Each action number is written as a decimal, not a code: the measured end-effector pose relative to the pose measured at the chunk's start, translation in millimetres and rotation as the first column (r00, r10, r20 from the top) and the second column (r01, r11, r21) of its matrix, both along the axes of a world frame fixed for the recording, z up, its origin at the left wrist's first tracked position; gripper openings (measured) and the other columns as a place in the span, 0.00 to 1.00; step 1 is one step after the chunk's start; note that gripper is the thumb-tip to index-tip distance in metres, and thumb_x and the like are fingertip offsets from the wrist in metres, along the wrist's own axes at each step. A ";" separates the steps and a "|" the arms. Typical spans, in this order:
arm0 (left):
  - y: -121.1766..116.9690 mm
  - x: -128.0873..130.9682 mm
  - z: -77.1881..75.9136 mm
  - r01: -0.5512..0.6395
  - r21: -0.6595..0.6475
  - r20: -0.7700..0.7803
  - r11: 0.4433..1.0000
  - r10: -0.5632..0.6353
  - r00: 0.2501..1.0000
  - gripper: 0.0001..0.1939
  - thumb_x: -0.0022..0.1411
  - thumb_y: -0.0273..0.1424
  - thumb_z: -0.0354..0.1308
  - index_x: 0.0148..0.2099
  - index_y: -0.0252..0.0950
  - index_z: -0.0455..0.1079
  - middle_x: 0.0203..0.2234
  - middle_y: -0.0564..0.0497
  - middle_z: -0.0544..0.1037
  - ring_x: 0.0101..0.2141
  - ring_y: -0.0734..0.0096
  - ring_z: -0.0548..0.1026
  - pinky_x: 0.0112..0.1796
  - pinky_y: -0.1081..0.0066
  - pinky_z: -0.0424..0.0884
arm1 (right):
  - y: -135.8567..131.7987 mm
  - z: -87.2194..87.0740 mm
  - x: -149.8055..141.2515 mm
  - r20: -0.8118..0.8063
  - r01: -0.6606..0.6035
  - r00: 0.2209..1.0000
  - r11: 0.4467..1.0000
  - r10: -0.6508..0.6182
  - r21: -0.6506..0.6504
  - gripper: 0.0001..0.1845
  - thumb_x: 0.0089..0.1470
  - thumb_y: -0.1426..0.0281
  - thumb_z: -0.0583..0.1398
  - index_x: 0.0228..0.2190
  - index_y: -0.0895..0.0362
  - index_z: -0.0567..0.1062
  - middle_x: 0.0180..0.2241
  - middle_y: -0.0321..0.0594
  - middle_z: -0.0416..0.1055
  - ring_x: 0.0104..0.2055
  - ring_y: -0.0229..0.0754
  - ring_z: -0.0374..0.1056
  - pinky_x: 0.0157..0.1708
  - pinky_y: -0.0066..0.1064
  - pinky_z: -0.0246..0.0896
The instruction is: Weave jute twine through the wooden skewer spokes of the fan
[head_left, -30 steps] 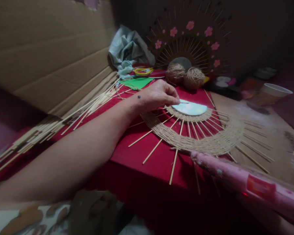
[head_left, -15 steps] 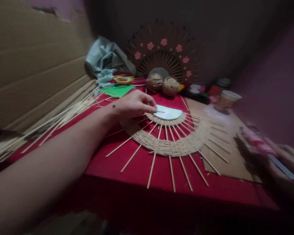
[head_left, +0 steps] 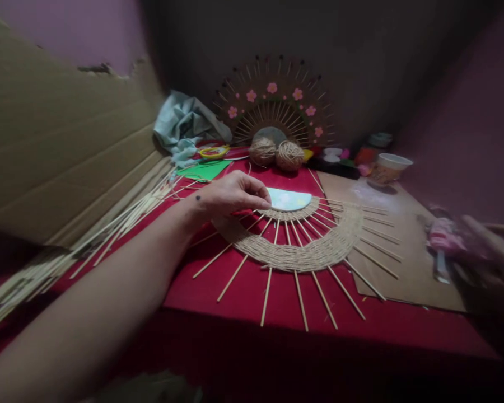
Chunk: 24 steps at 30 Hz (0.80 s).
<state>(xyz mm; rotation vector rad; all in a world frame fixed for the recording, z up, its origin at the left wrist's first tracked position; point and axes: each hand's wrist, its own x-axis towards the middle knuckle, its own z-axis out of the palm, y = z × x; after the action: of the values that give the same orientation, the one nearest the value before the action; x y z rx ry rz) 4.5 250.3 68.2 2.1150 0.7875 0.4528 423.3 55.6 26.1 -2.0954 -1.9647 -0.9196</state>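
A half-round woven fan point(head_left: 294, 257) lies on the red cloth, with thin sticks radiating from a pale blue half-disc point(head_left: 292, 200) and two woven bands. My left hand point(head_left: 246, 193) is closed in a pinch at the half-disc's left end; its fingers hide the exact grip. Far right, my right hand point(head_left: 493, 249) is smeared by motion beside a pink object point(head_left: 445, 238) with a pale, flat strip below it. I cannot tell whether those fingers still hold the pink object, which is over the cardboard sheet point(head_left: 403, 285).
Loose sticks point(head_left: 126, 215) lie at left, near a cardboard wall point(head_left: 75, 129). Behind the fan are two twine balls point(head_left: 289, 157), yellow-handled scissors point(head_left: 214, 151), a green sheet point(head_left: 205, 169) and a flowered fan point(head_left: 273, 103). A cup point(head_left: 390, 168) stands at right.
The view has tilted up slightly. My right hand and the pink object have shifted, and the pale strip now points more straight down. My left hand keeps its place at the half-disc.
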 end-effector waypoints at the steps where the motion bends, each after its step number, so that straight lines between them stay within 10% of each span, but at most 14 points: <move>1: -1.7 -0.5 2.2 0.043 0.008 -0.007 0.999 -0.043 0.999 0.07 0.51 0.32 0.61 0.31 0.34 0.76 0.21 0.54 0.72 0.23 0.78 0.67 0.25 0.76 0.60 | 2.8 5.5 -18.3 0.003 -0.152 0.988 0.988 0.152 0.023 0.29 0.57 0.61 0.46 0.57 0.61 0.61 0.43 0.66 0.67 0.43 0.60 0.64 0.38 0.49 0.59; 5: -18.1 -8.3 13.8 0.169 0.033 -0.037 0.985 -0.168 0.985 0.05 0.52 0.31 0.61 0.31 0.36 0.76 0.24 0.53 0.75 0.28 0.74 0.71 0.30 0.74 0.65 | 18.8 26.9 -124.7 -0.320 -0.545 0.797 0.838 0.512 -0.017 0.18 0.60 0.69 0.51 0.51 0.49 0.66 0.46 0.48 0.69 0.48 0.45 0.66 0.40 0.36 0.63; 10: -57.4 -28.6 12.9 0.063 0.125 -0.003 0.990 -0.063 0.998 0.03 0.52 0.27 0.60 0.29 0.35 0.75 0.25 0.52 0.76 0.28 0.74 0.72 0.31 0.74 0.67 | 47.5 38.4 -215.8 -0.558 -0.737 0.558 0.676 0.614 0.006 0.09 0.56 0.74 0.55 0.34 0.58 0.75 0.33 0.42 0.73 0.33 0.37 0.69 0.30 0.28 0.63; 18: -105.9 -32.4 -35.2 -0.218 0.160 0.117 0.963 0.201 0.973 0.04 0.58 0.27 0.60 0.34 0.36 0.76 0.29 0.52 0.76 0.32 0.75 0.73 0.35 0.76 0.69 | 85.6 20.5 -234.8 -0.944 -0.723 0.235 0.691 0.231 -0.010 0.03 0.49 0.73 0.59 0.27 0.56 0.74 0.25 0.35 0.72 0.27 0.35 0.66 0.26 0.27 0.59; 24: -112.0 -26.4 -42.7 -0.222 0.311 0.116 0.924 0.195 0.974 0.04 0.59 0.25 0.59 0.34 0.35 0.74 0.29 0.53 0.75 0.31 0.77 0.72 0.34 0.77 0.68 | 84.0 5.9 -234.2 -0.991 -0.727 0.060 0.686 0.117 0.037 0.04 0.47 0.69 0.61 0.28 0.58 0.73 0.27 0.36 0.72 0.29 0.35 0.66 0.30 0.28 0.61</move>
<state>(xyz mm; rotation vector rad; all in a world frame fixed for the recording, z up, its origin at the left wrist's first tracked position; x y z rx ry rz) -21.9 138.3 25.4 2.3007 0.9480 0.8283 189.1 139.6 32.1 -1.2249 -1.7926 1.0239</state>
